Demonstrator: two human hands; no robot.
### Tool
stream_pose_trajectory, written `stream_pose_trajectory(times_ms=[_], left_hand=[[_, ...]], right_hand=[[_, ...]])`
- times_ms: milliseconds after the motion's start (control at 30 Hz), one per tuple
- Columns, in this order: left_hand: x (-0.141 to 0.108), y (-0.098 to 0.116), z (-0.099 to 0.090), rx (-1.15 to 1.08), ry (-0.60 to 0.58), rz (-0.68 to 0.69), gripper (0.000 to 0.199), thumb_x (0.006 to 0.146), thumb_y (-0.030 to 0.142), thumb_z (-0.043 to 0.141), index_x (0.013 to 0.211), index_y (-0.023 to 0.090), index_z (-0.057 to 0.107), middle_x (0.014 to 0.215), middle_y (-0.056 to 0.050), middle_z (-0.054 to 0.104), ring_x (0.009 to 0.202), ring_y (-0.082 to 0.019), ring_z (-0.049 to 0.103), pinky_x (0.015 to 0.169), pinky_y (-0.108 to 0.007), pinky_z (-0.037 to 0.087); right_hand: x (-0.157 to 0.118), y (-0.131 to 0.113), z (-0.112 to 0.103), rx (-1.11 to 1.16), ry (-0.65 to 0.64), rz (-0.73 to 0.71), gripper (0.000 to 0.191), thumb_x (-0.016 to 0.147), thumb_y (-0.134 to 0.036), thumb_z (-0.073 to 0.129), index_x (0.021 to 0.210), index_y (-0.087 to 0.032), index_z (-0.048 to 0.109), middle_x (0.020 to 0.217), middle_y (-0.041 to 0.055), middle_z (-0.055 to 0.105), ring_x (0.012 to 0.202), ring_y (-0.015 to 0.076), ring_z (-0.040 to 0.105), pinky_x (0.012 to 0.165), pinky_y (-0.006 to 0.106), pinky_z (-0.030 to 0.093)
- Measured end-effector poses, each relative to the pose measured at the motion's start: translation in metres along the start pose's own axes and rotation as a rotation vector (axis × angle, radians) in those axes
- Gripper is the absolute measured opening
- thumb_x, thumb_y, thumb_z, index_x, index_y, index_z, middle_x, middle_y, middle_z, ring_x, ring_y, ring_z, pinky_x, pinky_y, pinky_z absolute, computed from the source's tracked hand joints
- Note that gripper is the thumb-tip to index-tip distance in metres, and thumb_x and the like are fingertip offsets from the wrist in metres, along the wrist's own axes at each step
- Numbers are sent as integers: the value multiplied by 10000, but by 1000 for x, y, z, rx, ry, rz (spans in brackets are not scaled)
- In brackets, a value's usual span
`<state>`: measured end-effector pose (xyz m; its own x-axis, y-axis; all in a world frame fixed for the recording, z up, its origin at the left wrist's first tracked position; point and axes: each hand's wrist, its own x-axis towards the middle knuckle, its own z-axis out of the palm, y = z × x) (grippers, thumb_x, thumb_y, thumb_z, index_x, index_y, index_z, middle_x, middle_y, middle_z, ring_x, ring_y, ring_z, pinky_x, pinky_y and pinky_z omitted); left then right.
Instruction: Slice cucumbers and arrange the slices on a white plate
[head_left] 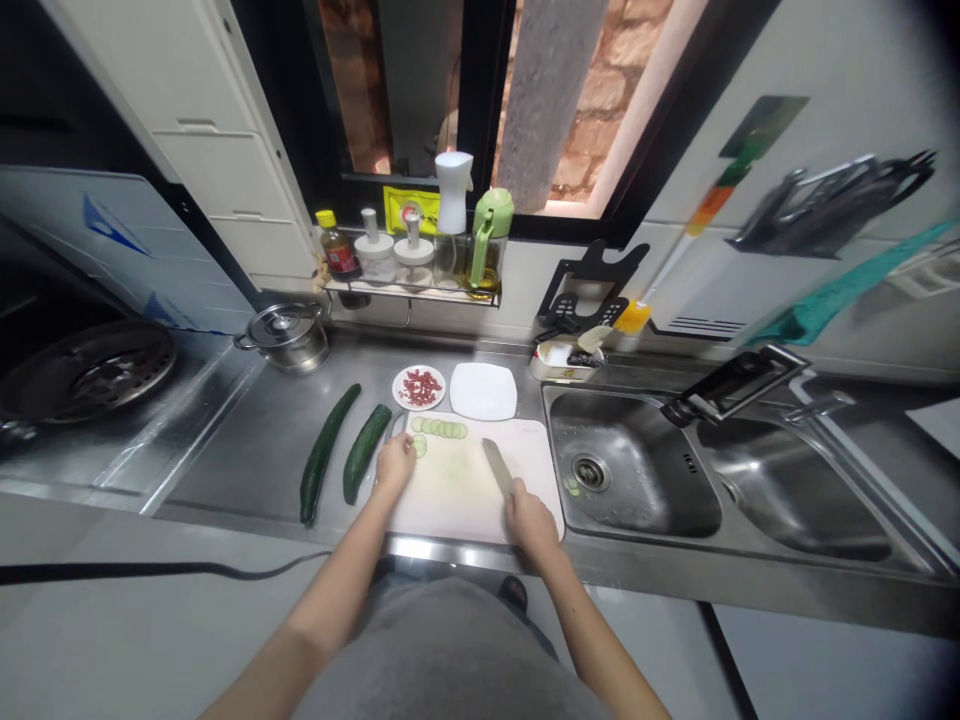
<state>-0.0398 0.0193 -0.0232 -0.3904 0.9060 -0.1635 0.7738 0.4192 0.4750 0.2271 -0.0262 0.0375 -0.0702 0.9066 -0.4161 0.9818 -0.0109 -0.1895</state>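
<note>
A white cutting board [465,505] lies on the steel counter. Along its far edge runs a row of thin cucumber slices [439,428]. My left hand [396,463] is at the board's left side, its fingers closed at a few more cucumber slices [420,446] just below that row. In my right hand [532,518] is a kitchen knife [496,465], gripped by the handle, its blade pointing away over the right part of the board. Two dark green cucumbers, a longer one [328,455] and a shorter one [366,455], lie left of the board.
Behind the board are a plate of small red pieces [420,388] and a white square plate [484,391]. A double sink [630,460] lies to the right. A lidded pot [285,335] stands back left; a rack [420,292] holds seasoning bottles.
</note>
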Motion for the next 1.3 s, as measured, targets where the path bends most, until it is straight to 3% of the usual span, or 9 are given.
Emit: stream_pose_trajectory(times_ms=[133, 333, 500, 667, 833, 1000, 1300], left_hand=[[-2, -1, 1, 2, 13, -12, 254, 828, 216, 506, 1026, 186, 663, 937, -85, 674, 892, -201, 622, 796, -261, 432], [-9, 6, 5, -58, 73, 75, 249, 851, 221, 482, 1032, 208, 652, 1028, -87, 655, 961, -210, 601, 862, -286, 440], [-6, 32, 11, -50, 50, 145, 261, 856, 238, 481, 1058, 206, 645, 1056, -87, 645, 1008, -218, 583, 886, -301, 431], [7, 65, 16, 34, -53, 241, 323, 854, 253, 496, 1155, 219, 610, 1137, -96, 607, 1096, -231, 529, 917, -317, 406], [15, 83, 20, 167, -116, 285, 376, 856, 314, 503, 1215, 225, 574, 1140, -115, 572, 1075, -256, 524, 877, -337, 414], [19, 90, 22, 202, -117, 305, 259, 857, 303, 509, 1066, 209, 629, 1112, -110, 568, 1053, -253, 525, 860, -331, 415], [17, 87, 18, 111, -87, 316, 219, 873, 182, 449, 1025, 218, 603, 1080, -85, 617, 984, -211, 568, 819, -294, 406]], right_hand=[[1, 0, 0, 2, 2, 0, 283, 944, -190, 298, 1176, -151, 457, 897, 119, 678, 852, 187, 649, 668, 252, 392], [0, -1, 0, 11, -17, -3, 306, 944, -193, 301, 1214, -152, 441, 912, 120, 678, 872, 188, 644, 689, 254, 393], [0, 0, 1, 9, -19, -21, 332, 945, -200, 312, 1255, -143, 413, 931, 127, 677, 893, 192, 640, 703, 255, 393], [0, -1, 0, 18, -33, 0, 307, 947, -208, 319, 1226, -144, 432, 941, 138, 676, 895, 191, 642, 705, 256, 395], [1, -1, 2, 19, -21, -17, 321, 940, -198, 306, 1219, -133, 453, 932, 147, 678, 895, 205, 646, 708, 267, 401], [1, 1, 7, 19, 2, -27, 321, 936, -193, 310, 1217, -144, 457, 927, 132, 679, 884, 200, 645, 700, 262, 398], [2, 1, 6, 19, -5, -25, 365, 930, -183, 306, 1274, -148, 421, 940, 127, 678, 907, 196, 639, 721, 259, 399]])
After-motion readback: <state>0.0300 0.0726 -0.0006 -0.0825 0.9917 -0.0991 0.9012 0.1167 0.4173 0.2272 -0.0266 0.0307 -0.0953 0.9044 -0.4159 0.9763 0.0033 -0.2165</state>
